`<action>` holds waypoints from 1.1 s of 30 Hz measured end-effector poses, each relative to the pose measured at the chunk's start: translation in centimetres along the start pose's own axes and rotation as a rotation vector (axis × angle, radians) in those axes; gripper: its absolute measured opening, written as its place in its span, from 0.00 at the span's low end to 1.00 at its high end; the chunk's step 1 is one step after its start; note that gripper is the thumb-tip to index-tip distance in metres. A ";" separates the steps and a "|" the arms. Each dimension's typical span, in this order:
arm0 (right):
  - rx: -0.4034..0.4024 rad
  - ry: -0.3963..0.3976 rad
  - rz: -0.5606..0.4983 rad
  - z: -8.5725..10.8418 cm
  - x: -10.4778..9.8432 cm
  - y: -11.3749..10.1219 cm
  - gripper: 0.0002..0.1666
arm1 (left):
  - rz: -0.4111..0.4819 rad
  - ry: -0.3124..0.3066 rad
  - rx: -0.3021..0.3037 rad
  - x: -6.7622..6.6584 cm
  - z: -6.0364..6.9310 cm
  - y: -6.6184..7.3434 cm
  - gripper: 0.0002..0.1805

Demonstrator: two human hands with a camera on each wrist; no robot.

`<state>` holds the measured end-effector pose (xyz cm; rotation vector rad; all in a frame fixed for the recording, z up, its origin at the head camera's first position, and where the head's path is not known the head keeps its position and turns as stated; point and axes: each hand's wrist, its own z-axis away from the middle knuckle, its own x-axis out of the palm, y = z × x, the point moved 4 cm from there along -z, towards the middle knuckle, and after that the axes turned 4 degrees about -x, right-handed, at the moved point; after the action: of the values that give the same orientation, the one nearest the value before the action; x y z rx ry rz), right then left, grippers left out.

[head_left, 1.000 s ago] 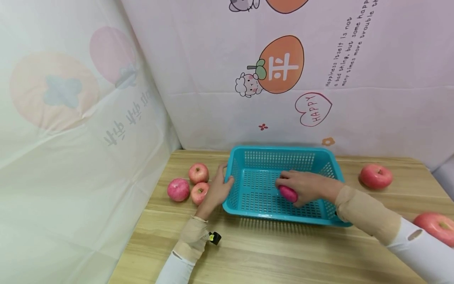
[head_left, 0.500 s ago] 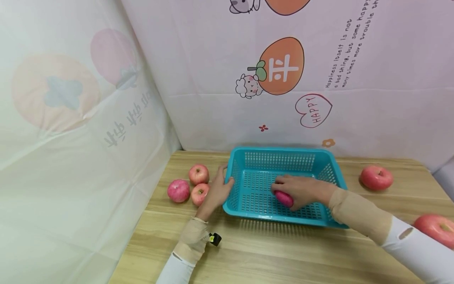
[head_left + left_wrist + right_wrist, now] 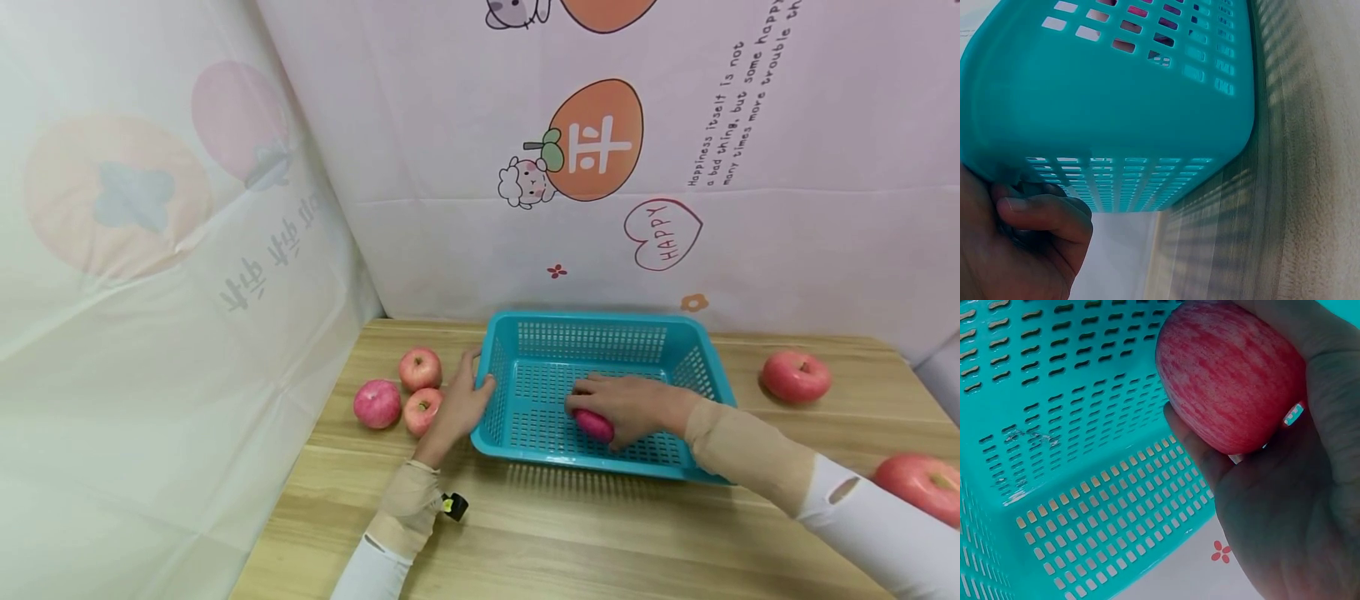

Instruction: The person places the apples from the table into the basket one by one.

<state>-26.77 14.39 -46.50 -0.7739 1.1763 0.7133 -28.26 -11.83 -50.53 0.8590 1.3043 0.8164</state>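
A turquoise plastic basket (image 3: 600,461) with slotted walls stands on the wooden table. My left hand (image 3: 459,410) grips its left rim, and in the left wrist view the thumb and fingers of that hand (image 3: 1035,244) curl over the edge. Inside the basket, my right hand (image 3: 626,404) holds a pinkish-red apple (image 3: 595,426) low over the slotted floor. From the right wrist view, the apple (image 3: 1232,378) lies between thumb and fingers, its streaked skin facing the camera. Whether the apple touches the basket floor cannot be made out.
Left of the basket, close to my left hand, sit three apples: one at the back (image 3: 420,369), one in front (image 3: 422,410) and a pinker one (image 3: 377,403). To the right lie a red apple (image 3: 796,375) and another (image 3: 921,486) near my right sleeve. A printed cloth (image 3: 450,242) hangs behind.
My right hand has moved left and slightly toward me inside the basket, carrying the apple with it. My left hand stays on the rim, and the other apples have not moved.
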 end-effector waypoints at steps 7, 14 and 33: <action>0.001 -0.023 -0.008 -0.4 0.6 -0.2 0.42 | -0.021 0.000 -0.001 0.0 -0.1 -0.1 0.32; -0.003 -0.034 -0.004 -0.8 1.2 -0.3 0.45 | -0.035 0.011 -0.002 0.1 -0.1 0.1 0.32; -0.025 -0.034 0.059 -1.3 2.0 -0.5 0.46 | -0.040 0.014 -0.008 0.0 -0.1 0.0 0.32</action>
<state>-26.55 13.24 -48.57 -0.7471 1.1656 0.7886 -28.36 -11.81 -50.55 0.8197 1.3255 0.7967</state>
